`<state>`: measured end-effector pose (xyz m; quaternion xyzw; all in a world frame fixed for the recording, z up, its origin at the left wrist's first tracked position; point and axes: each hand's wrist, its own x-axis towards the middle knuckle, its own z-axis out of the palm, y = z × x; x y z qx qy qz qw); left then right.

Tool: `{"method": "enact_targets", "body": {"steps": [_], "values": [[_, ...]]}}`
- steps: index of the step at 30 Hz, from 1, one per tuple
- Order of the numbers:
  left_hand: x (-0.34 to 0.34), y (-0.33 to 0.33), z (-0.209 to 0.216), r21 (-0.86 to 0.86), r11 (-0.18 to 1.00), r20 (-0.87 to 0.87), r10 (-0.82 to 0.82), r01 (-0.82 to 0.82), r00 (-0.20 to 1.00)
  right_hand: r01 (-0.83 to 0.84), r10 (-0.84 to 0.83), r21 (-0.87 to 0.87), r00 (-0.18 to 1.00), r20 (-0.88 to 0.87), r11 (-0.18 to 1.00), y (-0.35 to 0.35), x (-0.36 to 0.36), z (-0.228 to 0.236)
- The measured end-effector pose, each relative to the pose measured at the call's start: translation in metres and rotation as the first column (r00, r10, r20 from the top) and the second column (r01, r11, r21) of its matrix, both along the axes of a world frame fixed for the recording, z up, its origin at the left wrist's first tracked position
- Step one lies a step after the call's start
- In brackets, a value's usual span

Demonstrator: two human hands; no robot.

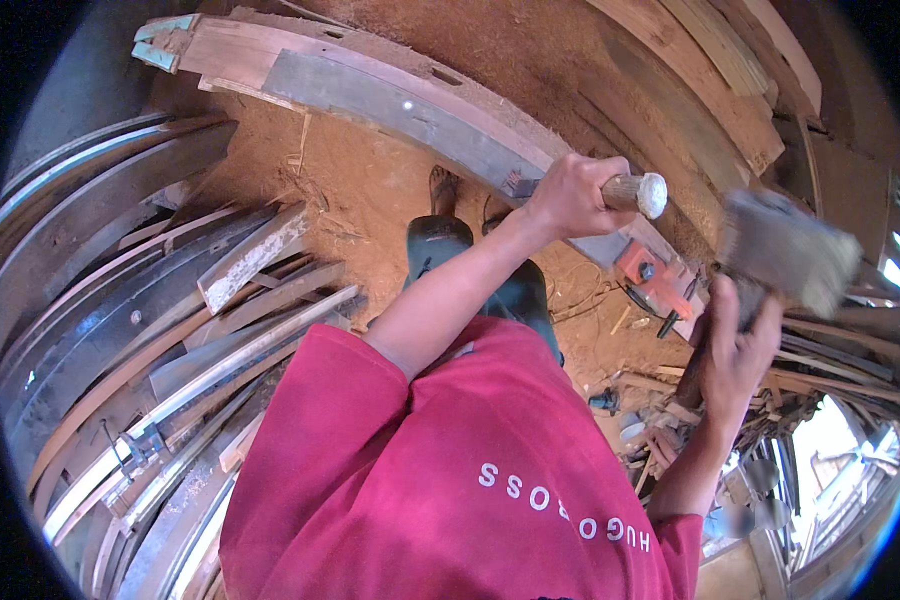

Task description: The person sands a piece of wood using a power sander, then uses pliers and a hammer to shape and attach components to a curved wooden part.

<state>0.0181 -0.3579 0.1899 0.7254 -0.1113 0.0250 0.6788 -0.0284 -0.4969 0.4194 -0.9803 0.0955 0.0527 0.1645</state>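
Note:
My left hand [578, 200] is wrapped around the wooden handle [625, 192] of a chisel. The handle's pale, worn butt faces right, and a bit of grey metal blade [523, 187] shows on the other side of the fist. That fist is over a long, curved wooden beam [390, 100] with slots cut in its top. Whether the blade's tip touches the wood cannot be made out. Raised at the right, my right hand [735, 345] grips a wooden mallet [790, 250], its blocky head slightly blurred and level with the chisel's butt, apart from it.
An orange-red power tool [658, 280] with a black cord rests on the beam's right part. Curved boards [120, 270] are stacked along the left, and more planks [710, 90] lie at the upper right. Wood scraps [660, 440] litter the sawdust-covered floor [355, 190].

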Motion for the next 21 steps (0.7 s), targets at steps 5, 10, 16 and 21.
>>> {"method": "enact_targets", "body": {"steps": [5, 10, 16, 21], "values": [[0.001, -0.002, 0.0, 0.021, 0.999, -0.049, -0.031, 0.032, 0.998, -0.068, 0.059, -0.021, 0.956, -0.286, 0.997, 0.005, 0.007, -0.025], [0.006, -0.016, -0.001, 0.14, 0.99, -0.023, -0.014, 0.017, 1.0, -0.157, 0.15, 0.137, 0.987, 0.06, 0.978, -0.016, -0.009, -0.03], [-0.006, -0.053, -0.003, 0.371, 0.927, -0.027, -0.04, 0.047, 0.999, 0.319, -0.256, 0.52, 0.948, -0.191, 0.793, -0.031, -0.039, -0.039], [-0.012, -0.071, -0.012, 0.45, 0.893, 0.02, -0.018, 0.007, 1.0, 0.395, -0.294, 0.558, 0.918, -0.266, 0.73, -0.049, -0.064, -0.051]]}}
